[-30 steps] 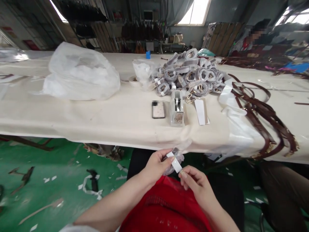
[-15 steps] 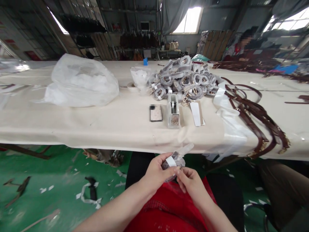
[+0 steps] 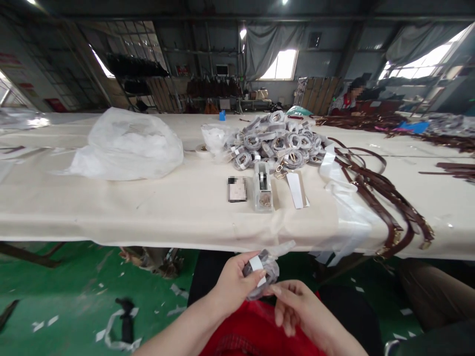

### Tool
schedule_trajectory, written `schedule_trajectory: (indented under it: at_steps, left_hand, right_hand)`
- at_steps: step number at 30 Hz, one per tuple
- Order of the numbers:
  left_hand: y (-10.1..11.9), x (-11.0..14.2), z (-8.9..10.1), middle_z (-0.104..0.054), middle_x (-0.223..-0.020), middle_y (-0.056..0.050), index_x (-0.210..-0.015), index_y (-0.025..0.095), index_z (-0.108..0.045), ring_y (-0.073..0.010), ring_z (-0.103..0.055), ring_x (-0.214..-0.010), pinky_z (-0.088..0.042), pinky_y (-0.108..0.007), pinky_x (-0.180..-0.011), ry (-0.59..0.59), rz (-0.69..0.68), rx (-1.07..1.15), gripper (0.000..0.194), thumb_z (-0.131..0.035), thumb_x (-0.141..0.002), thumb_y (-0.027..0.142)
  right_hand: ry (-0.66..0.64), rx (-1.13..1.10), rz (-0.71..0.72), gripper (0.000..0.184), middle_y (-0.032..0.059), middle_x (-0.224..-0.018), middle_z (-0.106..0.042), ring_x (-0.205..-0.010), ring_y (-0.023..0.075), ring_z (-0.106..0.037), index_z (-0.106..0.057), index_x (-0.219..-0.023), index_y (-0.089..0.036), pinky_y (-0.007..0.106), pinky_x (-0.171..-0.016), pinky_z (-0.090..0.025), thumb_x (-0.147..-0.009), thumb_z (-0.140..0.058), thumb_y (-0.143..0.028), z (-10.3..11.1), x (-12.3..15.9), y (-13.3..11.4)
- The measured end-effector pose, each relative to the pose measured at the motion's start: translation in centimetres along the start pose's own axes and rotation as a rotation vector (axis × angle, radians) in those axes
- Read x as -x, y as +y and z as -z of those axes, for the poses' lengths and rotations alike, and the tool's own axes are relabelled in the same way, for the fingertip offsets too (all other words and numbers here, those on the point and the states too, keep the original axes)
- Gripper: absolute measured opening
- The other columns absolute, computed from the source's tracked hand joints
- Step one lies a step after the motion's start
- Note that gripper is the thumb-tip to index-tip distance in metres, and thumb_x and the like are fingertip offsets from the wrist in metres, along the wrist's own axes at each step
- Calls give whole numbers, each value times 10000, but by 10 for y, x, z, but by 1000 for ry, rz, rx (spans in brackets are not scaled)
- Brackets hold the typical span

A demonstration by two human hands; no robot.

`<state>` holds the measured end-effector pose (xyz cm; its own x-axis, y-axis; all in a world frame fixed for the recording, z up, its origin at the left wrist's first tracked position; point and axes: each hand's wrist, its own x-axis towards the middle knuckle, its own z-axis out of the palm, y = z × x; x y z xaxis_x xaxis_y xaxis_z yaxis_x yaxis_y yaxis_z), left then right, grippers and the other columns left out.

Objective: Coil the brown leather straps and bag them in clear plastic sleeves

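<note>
Over my lap, just off the table's front edge, my left hand [image 3: 233,282] grips a coiled strap [image 3: 267,274] in clear plastic film. A white paper band [image 3: 256,264] goes around the coil, and my left thumb presses on it. A loose tail of film sticks out at the coil's upper right. My right hand [image 3: 293,301] is at the coil's lower right edge, thumb and forefinger pinched against the wrapping, other fingers loosely curled below. Beyond on the table stands a tape dispenser [image 3: 263,188], with white paper strips [image 3: 296,190] to its right.
A pile of wrapped strap coils [image 3: 278,141] lies behind the dispenser. Brown leather straps [image 3: 386,202] hang near the right front edge. A large plastic bag [image 3: 129,148] sits on the left of the cream-covered table [image 3: 111,212]. Another person [image 3: 347,99] is at the far right.
The head view has tilted up, so the table sits lower in the picture. My right fingers have shifted from the coil's front to its lower right edge, exposing more of it.
</note>
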<state>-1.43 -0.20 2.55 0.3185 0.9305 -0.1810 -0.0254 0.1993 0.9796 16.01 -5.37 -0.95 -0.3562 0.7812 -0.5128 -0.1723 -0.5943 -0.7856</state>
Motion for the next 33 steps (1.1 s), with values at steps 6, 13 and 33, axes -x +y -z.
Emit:
schedule_trajectory:
  at_steps: [6, 13, 33]
  left_hand:
    - [-2, 1, 6, -729, -906, -78, -1081, 96, -725, -147, -581, -737, -464, -237, -708, 2, 45, 62, 521, -840, -668, 392]
    - [10, 15, 0, -687, -807, -68, -1087, 85, -713, -127, -542, -649, -422, -222, -633, -381, 100, 84, 513, -781, -729, 445]
    - [-32, 6, 6, -685, -1176, -207, -1429, 34, -361, -238, -664, -1104, -568, -294, -880, 380, -1126, -1181, 530, -511, -932, 134]
  right_hand:
    - [304, 630, 400, 314, 63, -644, -714, -509, 159, -616, -687, -770, -176, 250, -494, -488, -851, -634, -475, 6, 26, -30]
    - [98, 996, 563, 784, 110, -1293, -635, -1163, 279, -605, -430, -1446, -238, 421, -1021, -465, -695, -597, -87, 4, 37, -48]
    - [362, 720, 573, 524, 130, -1278, -631, -1124, 298, -622, -456, -1357, -239, 424, -975, -499, -866, -612, -330, -20, 33, -5]
